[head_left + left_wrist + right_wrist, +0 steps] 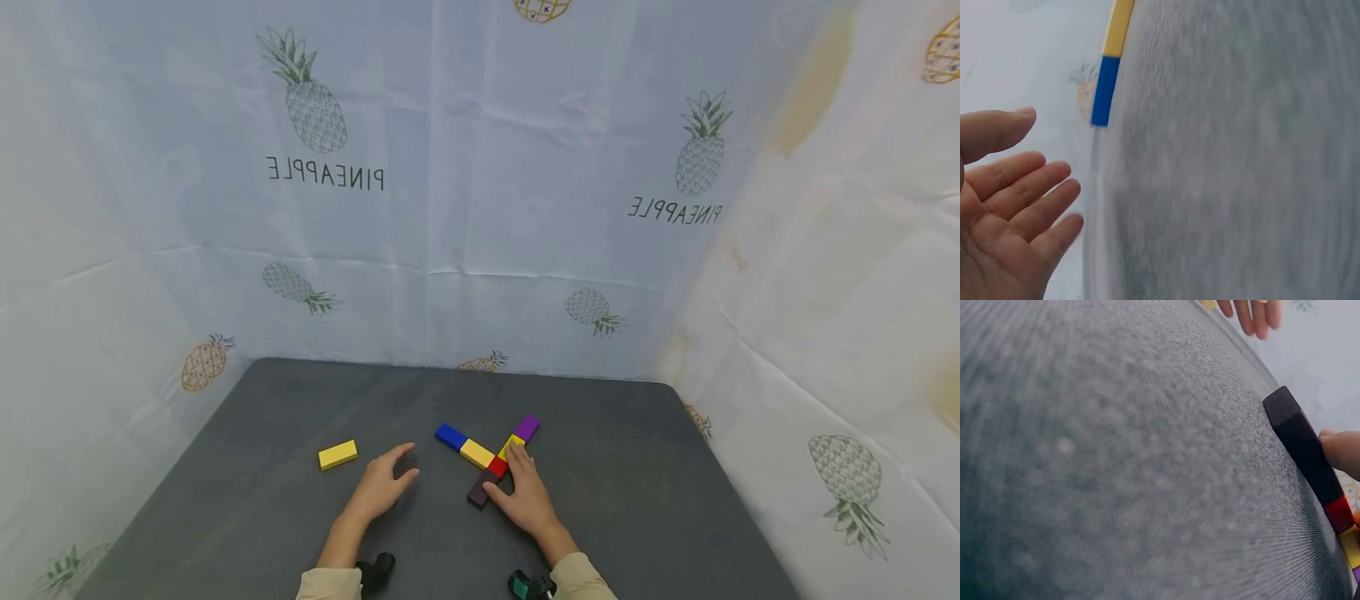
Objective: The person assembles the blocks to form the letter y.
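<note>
On the dark table lie colored rectangular blocks joined end to end in a branching shape. One arm has a blue block (452, 437) and a yellow block (477, 454) meeting a small red block (498, 467). Along the other line are a dark brown or black block (477, 493), the red one, a second yellow block (1350, 547) and a purple block (528, 428). My right hand (529, 497) rests over this line, its thumb touching the dark block and its fingertips on the second yellow block. Left of the shape, my left hand (380, 487) hovers with fingers spread apart, holding nothing.
A loose yellow block (337, 455) lies on the table (247, 500), left of my left hand. Behind and beside the table hangs a pale cloth (480, 208) printed with pineapples. Dark straps with devices sit at both wrists.
</note>
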{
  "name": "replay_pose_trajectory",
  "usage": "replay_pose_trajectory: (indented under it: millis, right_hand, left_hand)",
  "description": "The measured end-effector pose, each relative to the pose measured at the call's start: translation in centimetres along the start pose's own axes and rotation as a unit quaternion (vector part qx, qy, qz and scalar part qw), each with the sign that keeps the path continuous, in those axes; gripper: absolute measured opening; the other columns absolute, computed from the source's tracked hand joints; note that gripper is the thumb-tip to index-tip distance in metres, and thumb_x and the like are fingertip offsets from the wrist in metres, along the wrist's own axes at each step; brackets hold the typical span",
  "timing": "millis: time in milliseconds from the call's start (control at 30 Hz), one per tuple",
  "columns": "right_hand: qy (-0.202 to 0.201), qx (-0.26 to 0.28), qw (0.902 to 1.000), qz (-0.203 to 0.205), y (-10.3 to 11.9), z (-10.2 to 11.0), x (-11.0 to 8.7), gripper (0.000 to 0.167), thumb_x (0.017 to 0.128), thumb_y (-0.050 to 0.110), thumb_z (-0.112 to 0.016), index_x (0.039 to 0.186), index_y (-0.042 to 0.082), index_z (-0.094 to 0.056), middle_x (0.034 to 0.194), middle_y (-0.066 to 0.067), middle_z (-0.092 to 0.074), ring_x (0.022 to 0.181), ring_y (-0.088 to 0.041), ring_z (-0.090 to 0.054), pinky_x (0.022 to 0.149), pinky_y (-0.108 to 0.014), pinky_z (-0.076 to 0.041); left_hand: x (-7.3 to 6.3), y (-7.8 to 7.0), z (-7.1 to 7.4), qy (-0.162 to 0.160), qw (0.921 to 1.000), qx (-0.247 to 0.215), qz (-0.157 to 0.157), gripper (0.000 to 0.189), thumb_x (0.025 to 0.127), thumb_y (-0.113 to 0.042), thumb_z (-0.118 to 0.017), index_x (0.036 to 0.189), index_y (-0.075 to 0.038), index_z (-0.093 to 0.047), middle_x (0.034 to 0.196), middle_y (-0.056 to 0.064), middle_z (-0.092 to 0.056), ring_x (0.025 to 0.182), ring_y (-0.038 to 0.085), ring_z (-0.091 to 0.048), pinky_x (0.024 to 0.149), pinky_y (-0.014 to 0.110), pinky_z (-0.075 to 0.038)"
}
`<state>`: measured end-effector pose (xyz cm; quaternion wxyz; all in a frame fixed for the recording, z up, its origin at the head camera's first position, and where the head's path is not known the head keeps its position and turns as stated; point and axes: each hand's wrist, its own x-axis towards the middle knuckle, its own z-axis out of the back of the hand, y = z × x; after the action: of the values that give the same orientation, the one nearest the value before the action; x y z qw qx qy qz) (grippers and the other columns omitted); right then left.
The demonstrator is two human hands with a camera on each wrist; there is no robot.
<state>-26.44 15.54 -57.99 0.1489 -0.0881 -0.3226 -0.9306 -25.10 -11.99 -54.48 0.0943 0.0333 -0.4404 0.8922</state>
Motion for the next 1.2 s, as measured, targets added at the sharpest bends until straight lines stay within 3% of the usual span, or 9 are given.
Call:
replay_pose_trajectory:
  millis: [300,533,900,1033,1200]
  right_hand:
    - [-0.014,-0.004,0.9998,0.013,0.0,0.0,0.2,0.082,0.085,0.050,-0.063,0.142,-0.003,-0.038,0.151,-0.018,-0.034,0.141,-0.035,-0.028,0.113,-0.053,-0.023]
    - [-0.018,-0.007,0.9997,0.016,0.1,0.1,0.2,0.081,0.085,0.049,-0.064,0.142,-0.004,-0.039,0.150,-0.019,-0.035,0.140,-0.035,-0.030,0.113,-0.053,-0.025]
    - [0.011,0.005,0.9999,-0.009,0.0,0.0,0.0,0.083,0.086,0.053,-0.061,0.144,-0.002,-0.037,0.151,-0.017,-0.032,0.142,-0.035,-0.026,0.114,-0.053,-0.023]
    - [0.008,0.004,0.9999,-0.009,0.1,0.0,-0.1,0.084,0.085,0.053,-0.062,0.144,-0.002,-0.037,0.151,-0.017,-0.033,0.142,-0.035,-0.027,0.114,-0.053,-0.024]
    - [0.010,0.003,0.9999,-0.012,0.0,0.0,-0.1,0.084,0.085,0.053,-0.061,0.144,-0.001,-0.036,0.152,-0.016,-0.032,0.142,-0.034,-0.027,0.114,-0.053,-0.024]
  left_hand:
    - [-0.8,1.3,2.7,-0.057,0.9976,-0.011,0.037,0.051,0.092,-0.016,-0.062,0.137,0.002,-0.046,0.138,0.023,-0.049,0.126,0.041,-0.047,0.102,0.052,-0.041]
    - [-1.8,2.7,4.8,-0.113,0.9903,-0.023,0.078,0.052,0.093,-0.018,-0.060,0.137,0.004,-0.044,0.137,0.027,-0.048,0.126,0.042,-0.047,0.105,0.051,-0.040]
    - [-3.7,3.7,6.2,-0.218,0.9613,-0.031,0.166,0.056,0.095,-0.015,-0.057,0.141,0.008,-0.035,0.140,0.031,-0.040,0.128,0.048,-0.039,0.104,0.057,-0.036]
    - [-3.4,3.7,6.1,-0.227,0.9532,-0.020,0.199,0.058,0.095,-0.015,-0.055,0.141,0.011,-0.032,0.139,0.033,-0.039,0.127,0.049,-0.038,0.102,0.060,-0.034]
    - [-3.0,4.0,5.9,-0.214,0.9481,-0.014,0.235,0.058,0.095,-0.014,-0.054,0.141,0.013,-0.030,0.138,0.034,-0.039,0.127,0.049,-0.036,0.103,0.060,-0.033]
